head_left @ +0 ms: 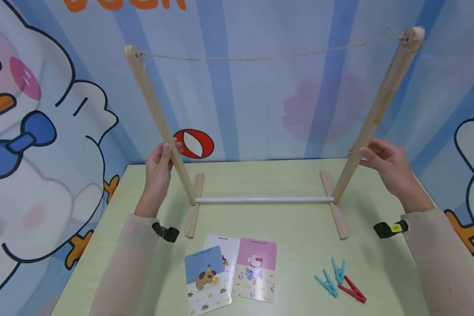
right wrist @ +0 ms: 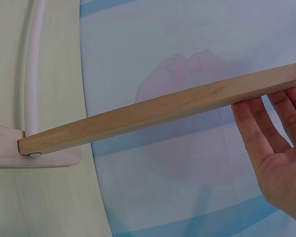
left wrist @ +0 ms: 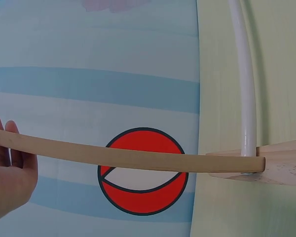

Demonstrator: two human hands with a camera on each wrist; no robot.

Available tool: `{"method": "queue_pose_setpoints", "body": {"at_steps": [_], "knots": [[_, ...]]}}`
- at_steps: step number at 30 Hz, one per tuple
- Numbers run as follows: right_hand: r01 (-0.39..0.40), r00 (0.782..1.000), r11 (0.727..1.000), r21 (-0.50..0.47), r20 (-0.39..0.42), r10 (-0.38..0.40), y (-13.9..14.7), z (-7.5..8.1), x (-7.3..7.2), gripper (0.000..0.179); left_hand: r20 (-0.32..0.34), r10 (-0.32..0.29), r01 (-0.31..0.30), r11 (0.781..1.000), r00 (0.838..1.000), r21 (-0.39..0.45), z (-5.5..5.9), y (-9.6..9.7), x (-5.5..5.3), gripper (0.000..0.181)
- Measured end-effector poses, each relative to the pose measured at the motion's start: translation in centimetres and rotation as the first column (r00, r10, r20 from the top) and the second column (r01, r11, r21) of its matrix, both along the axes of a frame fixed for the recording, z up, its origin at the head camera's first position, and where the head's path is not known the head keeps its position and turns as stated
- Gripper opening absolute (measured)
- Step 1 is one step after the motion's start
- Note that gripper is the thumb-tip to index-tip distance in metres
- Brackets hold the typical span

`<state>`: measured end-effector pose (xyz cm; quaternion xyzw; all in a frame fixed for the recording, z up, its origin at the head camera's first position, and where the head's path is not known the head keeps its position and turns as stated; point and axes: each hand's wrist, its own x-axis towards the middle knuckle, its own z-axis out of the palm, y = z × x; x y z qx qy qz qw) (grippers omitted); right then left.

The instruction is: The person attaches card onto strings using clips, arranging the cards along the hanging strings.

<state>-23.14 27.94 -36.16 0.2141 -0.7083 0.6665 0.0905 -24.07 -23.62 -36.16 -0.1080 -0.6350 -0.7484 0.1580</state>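
A wooden frame stands upright, with a twine line (head_left: 237, 58) strung between the tops of its two posts. My left hand (head_left: 159, 169) holds the left post (head_left: 158, 109) partway up, thumb on the near side and fingertips showing past it. On the other side my right hand (head_left: 389, 169) pinches the right post (head_left: 379, 105) at a similar height; in the right wrist view its fingers (right wrist: 249, 128) lie against the wood. A white rod (head_left: 260, 199) joins the posts low down. Flat wooden feet (head_left: 335, 210) carry them on the table.
Several printed cards lie at the front, among them a blue dog card (head_left: 207, 281) and a pink rabbit card (head_left: 256, 270). To their right are two blue clothespins (head_left: 327, 283) and a red clothespin (head_left: 353, 289). A cartoon backdrop (head_left: 260, 109) rises behind the table (head_left: 292, 245).
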Motion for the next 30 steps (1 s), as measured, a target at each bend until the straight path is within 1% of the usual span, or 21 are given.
{"method": "queue_pose_setpoints", "body": {"at_steps": [5, 9, 15, 22, 30], "knots": [[0.008, 1.000, 1.000, 0.013, 0.008, -0.009, 0.0, -0.1, 0.2, 0.030, 0.002, -0.006, 0.005, 1.000, 1.000, 0.019, -0.1, -0.1, 0.2, 0.040], [0.016, 1.000, 1.000, 0.017, 0.014, -0.017, 0.0, -0.1, 0.3, 0.030, -0.003, -0.006, 0.006, 1.000, 1.000, 0.017, -0.2, -0.1, 0.5, 0.040], [-0.007, 1.000, 1.000, -0.023, 0.018, 0.007, 0.1, -0.1, 0.6, 0.029, -0.014, -0.015, 0.015, 1.000, 1.000, 0.019, -0.1, -0.1, 0.8, 0.039], [0.013, 1.000, 1.000, 0.009, 0.006, -0.013, 0.0, -0.2, 0.9, 0.030, -0.017, -0.037, 0.037, 0.999, 0.999, 0.034, -0.2, -0.2, 1.2, 0.036], [-0.002, 1.000, 1.000, -0.017, -0.003, 0.002, 0.0, -0.2, 1.2, 0.029, -0.015, -0.050, 0.051, 0.998, 0.999, 0.046, -0.2, -0.2, 1.3, 0.035]]}}
